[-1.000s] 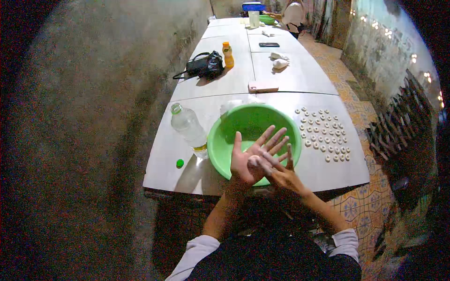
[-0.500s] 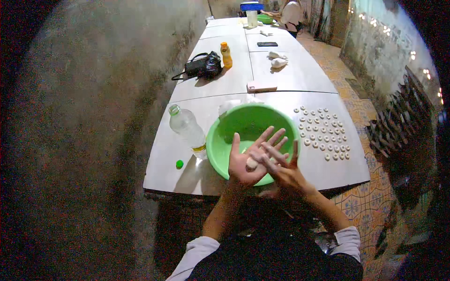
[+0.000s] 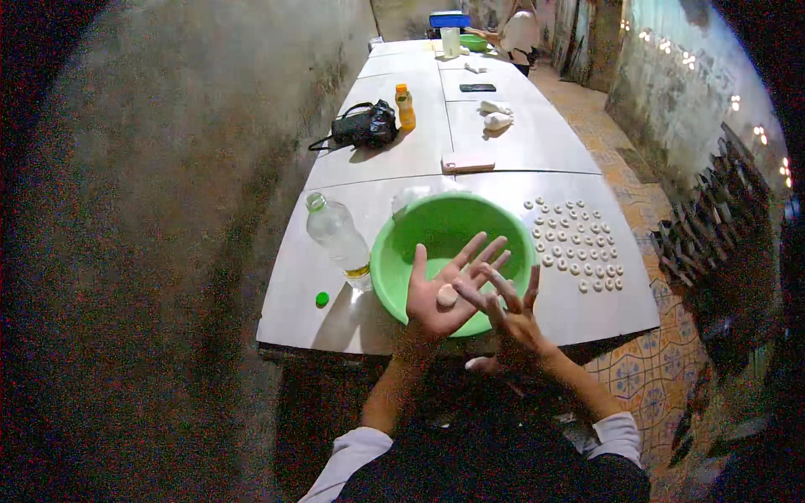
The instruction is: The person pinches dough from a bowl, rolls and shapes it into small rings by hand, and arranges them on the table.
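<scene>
My left hand is palm up over the green basin, its fingers spread. On that palm rests a small, flattened round piece of pale dough. My right hand is just to the right, fingers apart and whitened at the tips, partly in front of the left fingers. Nothing shows in its grip. Right of the basin, several small dough rings lie in rows on the white table.
A clear bottle stands left of the basin near a green cap. Farther back are a pink case, black bag, orange bottle, white bundles and dark phone. Another person stands at the far end.
My right hand has drawn back slightly right and down from the left palm, so the dough piece shows more fully. It looks flatter and wider. The view has tilted slightly.
</scene>
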`<state>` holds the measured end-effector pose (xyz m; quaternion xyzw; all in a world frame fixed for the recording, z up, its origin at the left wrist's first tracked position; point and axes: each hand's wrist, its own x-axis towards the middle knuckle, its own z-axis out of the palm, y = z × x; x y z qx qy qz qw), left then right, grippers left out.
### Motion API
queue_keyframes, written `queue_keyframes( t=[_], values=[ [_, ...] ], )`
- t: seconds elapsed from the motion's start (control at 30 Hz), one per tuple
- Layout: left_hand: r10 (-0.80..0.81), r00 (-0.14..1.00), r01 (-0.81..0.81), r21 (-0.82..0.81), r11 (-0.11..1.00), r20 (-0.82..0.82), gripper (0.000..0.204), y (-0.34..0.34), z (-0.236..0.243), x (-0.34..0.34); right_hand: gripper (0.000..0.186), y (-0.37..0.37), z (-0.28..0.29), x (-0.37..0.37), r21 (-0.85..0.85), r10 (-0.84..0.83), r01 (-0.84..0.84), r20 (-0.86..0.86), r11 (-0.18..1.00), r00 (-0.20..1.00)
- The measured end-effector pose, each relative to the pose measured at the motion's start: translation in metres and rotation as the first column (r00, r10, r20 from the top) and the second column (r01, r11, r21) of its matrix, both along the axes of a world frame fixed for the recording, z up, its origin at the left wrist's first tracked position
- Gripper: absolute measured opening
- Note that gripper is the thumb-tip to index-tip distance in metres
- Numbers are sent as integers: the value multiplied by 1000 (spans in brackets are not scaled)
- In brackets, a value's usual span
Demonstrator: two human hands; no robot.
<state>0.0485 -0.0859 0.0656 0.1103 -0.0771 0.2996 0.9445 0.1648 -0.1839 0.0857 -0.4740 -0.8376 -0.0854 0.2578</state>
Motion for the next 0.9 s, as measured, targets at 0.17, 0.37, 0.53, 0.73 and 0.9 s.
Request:
queue_keyframes(
  t=[0.17, 0.37, 0.53, 0.73, 0.9],
  values=[
    [-17, 1000, 17, 5, 1000, 22, 89, -1, -5, 3, 92, 7, -24, 4, 59, 0, -3, 42, 998, 999],
    [-44, 999, 44, 15, 999, 29, 91, -10, 10, 0, 102, 3, -12, 0, 11, 114, -113, -90, 993, 989],
    [306, 944, -303, -40, 952, 126, 93, -11, 1, 3, 101, 11, -14, 0, 182, -14, 95, -402, 979, 916],
    [701, 692, -720, 227, 656, 171, 102, -5, 8, 10, 98, 1, -35, -27, -175, 25, -65, -219, 983, 975],
    [608, 757, -646, 135, 751, 241, 106, -11, 13, 11, 100, 3, -24, -27, 190, 108, -49, -316, 981, 943]
  ],
)
